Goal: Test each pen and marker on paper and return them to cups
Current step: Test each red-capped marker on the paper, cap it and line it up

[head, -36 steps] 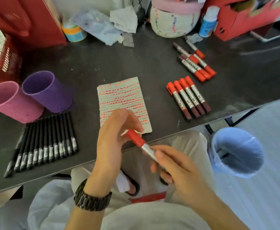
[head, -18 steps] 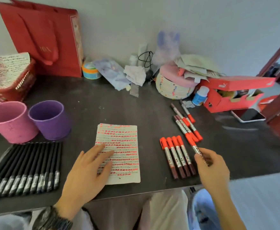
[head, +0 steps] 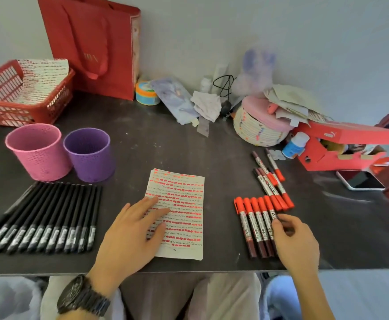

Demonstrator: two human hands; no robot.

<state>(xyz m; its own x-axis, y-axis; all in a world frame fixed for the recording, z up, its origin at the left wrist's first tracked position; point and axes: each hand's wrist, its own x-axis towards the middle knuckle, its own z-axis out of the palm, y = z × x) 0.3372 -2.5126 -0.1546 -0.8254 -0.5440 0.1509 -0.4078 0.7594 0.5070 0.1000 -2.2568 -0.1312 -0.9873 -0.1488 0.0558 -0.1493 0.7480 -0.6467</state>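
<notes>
A lined paper (head: pixel 184 199) covered in red test strokes lies mid-table. My left hand (head: pixel 131 232) rests flat on its lower left part. To the right, several red-capped markers (head: pixel 250 224) lie side by side in a row. My right hand (head: pixel 297 241) pinches the rightmost red marker (head: pixel 269 205) of that row, which lies on the table in line with the others. Behind the row sits a loose pile of more red markers (head: pixel 268 179). A row of black pens (head: pixel 46 218) lies at the left. Behind the pens, a pink cup (head: pixel 36 151) and a purple cup (head: pixel 89 155) both look empty.
A red mesh basket (head: pixel 4 107) with marked paper and a red bag (head: pixel 96 42) stand at the back left. A woven basket (head: pixel 258 130), a small blue bottle (head: pixel 295 145), a red shoebox (head: pixel 350 144) and a phone (head: pixel 362 180) crowd the back right. The table edge runs just below my hands.
A second ago both hands held a red marker above my lap. Since then my right hand laid it at the right end of the row, and my left hand settled on the paper.
</notes>
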